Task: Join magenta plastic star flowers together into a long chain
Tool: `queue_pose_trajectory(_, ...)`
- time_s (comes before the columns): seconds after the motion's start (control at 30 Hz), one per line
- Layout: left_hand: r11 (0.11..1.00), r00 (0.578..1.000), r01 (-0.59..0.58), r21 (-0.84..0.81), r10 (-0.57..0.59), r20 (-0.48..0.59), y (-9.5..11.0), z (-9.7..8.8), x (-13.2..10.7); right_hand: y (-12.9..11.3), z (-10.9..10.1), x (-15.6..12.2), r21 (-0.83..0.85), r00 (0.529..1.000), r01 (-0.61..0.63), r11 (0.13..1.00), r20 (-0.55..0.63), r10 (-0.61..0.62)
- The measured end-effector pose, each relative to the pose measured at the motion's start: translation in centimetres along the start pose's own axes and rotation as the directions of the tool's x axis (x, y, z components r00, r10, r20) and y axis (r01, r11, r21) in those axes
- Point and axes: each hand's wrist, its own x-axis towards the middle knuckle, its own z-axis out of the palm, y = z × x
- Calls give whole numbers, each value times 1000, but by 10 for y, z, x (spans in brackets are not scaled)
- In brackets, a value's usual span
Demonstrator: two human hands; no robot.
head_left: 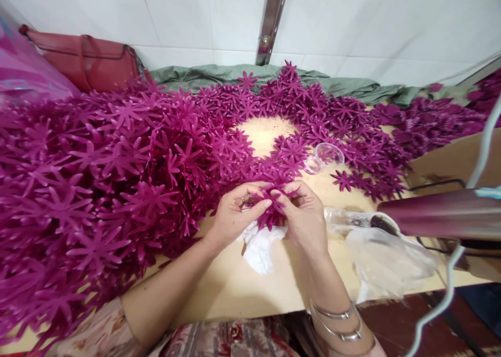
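Observation:
Between my two hands is a magenta artificial flower piece (270, 218) with long narrow petals, held just above the table. My left hand (237, 208) pinches its left side between thumb and fingers. On the other side, my right hand (307, 211) grips it with the thumb pressed near its middle. Part of the piece is hidden by my fingers. Below it lies a crumpled white tissue (260, 252). A huge pile of similar magenta flower pieces (117, 158) covers the left of the table (230, 284) and runs along the back.
A clear plastic cup (329, 153) lies beyond my right hand. To the right are a clear plastic bag (385, 263), a blurred purple cylinder (438, 213) and a hanging white cable (450, 273). A red handbag (86, 59) stands at the back left by the wall.

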Motion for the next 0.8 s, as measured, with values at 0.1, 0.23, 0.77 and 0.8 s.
queue_pose_trajectory(0.1,999,998,54,7,-54,9,-4,0,-2,1,1,0,40,994,-67,997,87,63)
queue_pose_trajectory(0.23,1000,995,-2,-7,1,-101,-6,-1,1,0,0,2,113,997,-69,991,50,64)
queue_pose_trajectory(0.77,999,978,-6,-45,-3,-208,-4,-1,4,-6,0,1,-418,892,405,813,-17,-452)
queue_pose_trajectory(0.8,999,985,-1,-43,-7,-172,-5,-1,4,-8,1,-1,-433,898,411,802,41,-439)
